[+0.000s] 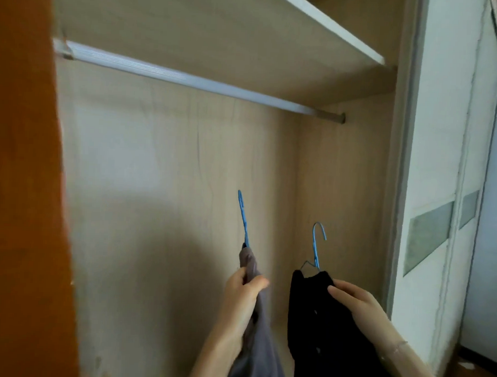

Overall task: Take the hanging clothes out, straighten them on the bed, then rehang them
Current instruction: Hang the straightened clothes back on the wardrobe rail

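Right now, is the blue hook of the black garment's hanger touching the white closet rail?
Apart. Head view shows the blue hook well below the white closet rail.

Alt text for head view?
Inside a wardrobe, the left hand grips a grey garment on a blue hanger; the right hand holds a black garment on a second blue hanger. Neither hanger is on the rail above.

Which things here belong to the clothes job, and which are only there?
Job: grey garment in the left hand; black garment in the right hand; both blue hangers; the wardrobe rail.
Not the job: upper shelf; white sliding door.
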Demonstrator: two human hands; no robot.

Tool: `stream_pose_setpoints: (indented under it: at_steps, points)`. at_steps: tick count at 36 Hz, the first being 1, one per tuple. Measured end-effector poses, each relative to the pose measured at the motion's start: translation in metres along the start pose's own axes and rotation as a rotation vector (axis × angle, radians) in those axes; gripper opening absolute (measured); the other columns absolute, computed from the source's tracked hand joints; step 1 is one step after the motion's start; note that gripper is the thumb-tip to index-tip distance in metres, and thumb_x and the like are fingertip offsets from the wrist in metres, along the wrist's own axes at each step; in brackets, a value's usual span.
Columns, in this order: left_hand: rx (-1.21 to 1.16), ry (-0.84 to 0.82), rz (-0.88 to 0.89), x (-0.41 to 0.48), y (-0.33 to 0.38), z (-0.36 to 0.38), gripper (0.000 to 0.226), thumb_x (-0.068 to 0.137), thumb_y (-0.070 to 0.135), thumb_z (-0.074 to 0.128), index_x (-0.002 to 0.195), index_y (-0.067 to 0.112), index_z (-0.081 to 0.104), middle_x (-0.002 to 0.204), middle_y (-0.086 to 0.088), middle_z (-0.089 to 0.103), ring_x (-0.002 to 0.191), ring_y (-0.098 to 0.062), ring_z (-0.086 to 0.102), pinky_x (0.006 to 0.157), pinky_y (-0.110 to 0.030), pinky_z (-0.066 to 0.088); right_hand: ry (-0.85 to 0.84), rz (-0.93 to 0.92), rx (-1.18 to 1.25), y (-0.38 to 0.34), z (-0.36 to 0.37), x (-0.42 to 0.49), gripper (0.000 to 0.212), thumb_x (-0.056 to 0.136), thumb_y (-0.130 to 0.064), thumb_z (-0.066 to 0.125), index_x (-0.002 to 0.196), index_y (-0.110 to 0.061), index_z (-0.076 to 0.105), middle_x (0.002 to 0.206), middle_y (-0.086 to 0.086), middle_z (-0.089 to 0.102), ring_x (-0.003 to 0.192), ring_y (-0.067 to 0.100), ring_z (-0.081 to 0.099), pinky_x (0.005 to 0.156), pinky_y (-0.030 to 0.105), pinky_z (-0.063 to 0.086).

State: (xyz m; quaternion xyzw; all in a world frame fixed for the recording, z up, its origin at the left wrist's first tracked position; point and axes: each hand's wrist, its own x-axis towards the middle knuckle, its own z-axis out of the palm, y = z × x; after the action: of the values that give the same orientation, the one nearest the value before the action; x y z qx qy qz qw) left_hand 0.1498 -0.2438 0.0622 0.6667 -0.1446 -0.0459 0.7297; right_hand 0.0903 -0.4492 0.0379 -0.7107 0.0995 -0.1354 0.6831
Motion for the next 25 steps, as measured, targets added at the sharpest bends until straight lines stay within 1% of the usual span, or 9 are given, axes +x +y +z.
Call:
stream_pose_setpoints:
  at_steps: [3, 8, 11, 12, 14, 18, 20, 23, 25]
  points:
    - [0.021, 0.096, -0.022, 0.021, -0.008, 0.001, 0.023, 0.088, 0.008, 0.053, 0.066, 0.009, 0.049, 0.059, -0.003, 0.046, 0.056, -0.015, 0.047, 0.054, -0.027, 0.034, -0.078, -0.024, 0.000, 0.004, -0.001, 0.040, 0.018, 0.095, -0.006, 0.054, 0.101, -0.002, 0.070, 0.079, 0.010, 0.071, 0.057, 0.010, 0.067, 0.052, 0.015, 0.051]
    - [0.031, 0.181, -0.040, 0.051, -0.009, 0.003, 0.019, 0.092, 0.005, 0.048, 0.076, 0.007, 0.060, 0.071, -0.006, 0.060, 0.066, -0.017, 0.058, 0.062, -0.026, 0.043, -0.217, -0.040, 0.001, 0.003, 0.004, 0.112, 0.018, 0.093, -0.003, 0.055, 0.099, 0.007, 0.069, 0.073, 0.007, 0.068, 0.053, 0.008, 0.064, 0.054, 0.015, 0.050]
    - [0.019, 0.293, -0.006, 0.065, 0.005, 0.005, 0.022, 0.093, 0.006, 0.047, 0.076, 0.005, 0.061, 0.072, -0.009, 0.062, 0.065, -0.021, 0.057, 0.067, -0.030, 0.043, -0.310, -0.045, 0.016, -0.014, 0.007, 0.145, 0.016, 0.094, -0.004, 0.055, 0.093, 0.003, 0.069, 0.067, 0.007, 0.066, 0.046, 0.007, 0.062, 0.048, 0.011, 0.048]
    - [0.008, 0.323, 0.008, 0.068, 0.011, 0.003, 0.023, 0.092, 0.005, 0.047, 0.075, 0.004, 0.061, 0.072, -0.010, 0.062, 0.063, -0.021, 0.058, 0.067, -0.030, 0.043, -0.332, -0.052, 0.020, -0.021, 0.010, 0.155, 0.015, 0.094, -0.005, 0.055, 0.091, 0.001, 0.069, 0.068, 0.008, 0.065, 0.044, 0.006, 0.062, 0.046, 0.010, 0.048]
    - [0.002, 0.354, 0.031, 0.072, 0.025, -0.004, 0.020, 0.089, 0.001, 0.049, 0.073, 0.003, 0.061, 0.070, -0.011, 0.061, 0.057, -0.016, 0.059, 0.057, -0.024, 0.045, -0.372, -0.070, 0.031, -0.034, 0.020, 0.174, 0.014, 0.094, -0.007, 0.056, 0.089, -0.004, 0.069, 0.072, 0.009, 0.065, 0.043, 0.005, 0.062, 0.045, 0.009, 0.047]
    - [0.067, 0.494, 0.105, 0.078, 0.057, -0.025, 0.023, 0.077, -0.005, 0.063, 0.059, 0.005, 0.052, 0.033, 0.004, 0.055, 0.030, 0.005, 0.050, 0.035, -0.006, 0.036, -0.491, -0.106, 0.032, -0.060, 0.050, 0.207, 0.017, 0.093, -0.010, 0.058, 0.096, 0.002, 0.070, 0.068, 0.007, 0.067, 0.045, 0.005, 0.062, 0.047, 0.010, 0.048]
    - [0.099, 0.537, 0.150, 0.078, 0.072, -0.036, 0.032, 0.085, -0.012, 0.053, 0.060, 0.008, 0.055, 0.031, 0.006, 0.056, 0.030, 0.005, 0.052, 0.035, -0.006, 0.037, -0.544, -0.120, 0.048, -0.074, 0.065, 0.217, 0.016, 0.094, -0.009, 0.057, 0.094, 0.001, 0.070, 0.067, 0.007, 0.069, 0.046, 0.006, 0.064, 0.047, 0.010, 0.048]
    - [0.144, 0.592, 0.183, 0.078, 0.091, -0.048, 0.038, 0.088, -0.017, 0.042, 0.063, 0.007, 0.057, 0.036, 0.004, 0.060, 0.032, 0.002, 0.056, 0.037, -0.008, 0.041, -0.622, -0.135, 0.093, -0.096, 0.084, 0.232, 0.020, 0.094, -0.010, 0.057, 0.101, 0.004, 0.070, 0.082, 0.014, 0.070, 0.054, 0.010, 0.067, 0.052, 0.013, 0.052]
    - [0.175, 0.620, 0.180, 0.081, 0.107, -0.054, 0.037, 0.089, -0.017, 0.040, 0.063, 0.004, 0.056, 0.034, 0.002, 0.059, 0.030, -0.001, 0.055, 0.035, -0.009, 0.040, -0.665, -0.141, 0.122, -0.111, 0.096, 0.241, 0.019, 0.094, -0.009, 0.056, 0.099, 0.002, 0.070, 0.075, 0.008, 0.072, 0.054, 0.010, 0.068, 0.052, 0.013, 0.052]
